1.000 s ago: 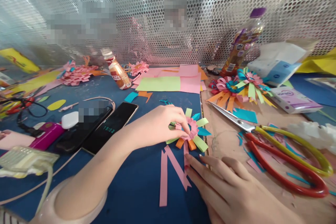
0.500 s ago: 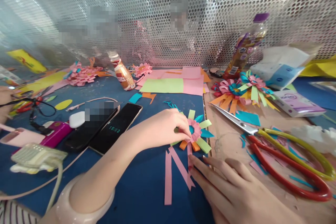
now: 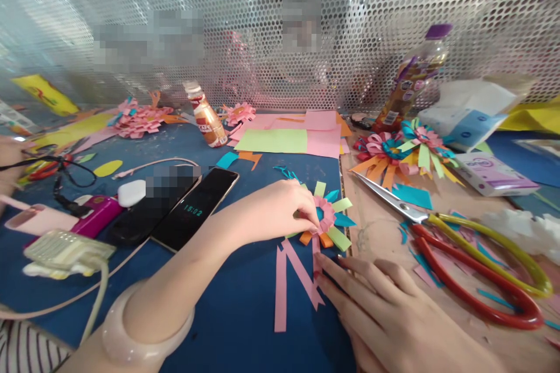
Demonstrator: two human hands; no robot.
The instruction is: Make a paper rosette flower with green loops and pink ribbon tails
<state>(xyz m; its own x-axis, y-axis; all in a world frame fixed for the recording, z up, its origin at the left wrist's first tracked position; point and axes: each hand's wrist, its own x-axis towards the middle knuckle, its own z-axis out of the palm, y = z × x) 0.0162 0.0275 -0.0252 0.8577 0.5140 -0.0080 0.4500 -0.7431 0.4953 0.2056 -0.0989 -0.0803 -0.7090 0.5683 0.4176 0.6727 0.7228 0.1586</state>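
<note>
A paper flower (image 3: 327, 215) lies at the table seam, with a pink folded ring in the middle and green, blue and orange strips pointing outward. My left hand (image 3: 291, 205), reaching in from the left with a bracelet on its wrist, pinches the flower's pink ring at its lower left edge. From the lower right, my right hand (image 3: 376, 303) lies palm down with fingers stretched; its fingertips touch a pink paper strip (image 3: 316, 250) that hangs below the flower. Two more pink strips (image 3: 280, 297) lie on the blue surface to the left, one straight and one slanted.
Large scissors (image 3: 406, 210) with red and yellow handles lie at right among paper scraps. Finished paper flowers (image 3: 405, 148), a juice bottle (image 3: 413, 76) and a tissue pack (image 3: 470, 111) stand behind. Phones (image 3: 196, 210) and a charger (image 3: 70, 250) with cables lie left. Coloured sheets (image 3: 271, 141) lie at back.
The view has shifted slightly. Both hands keep their places, the left at the flower's ring and the right on the pink strip.
</note>
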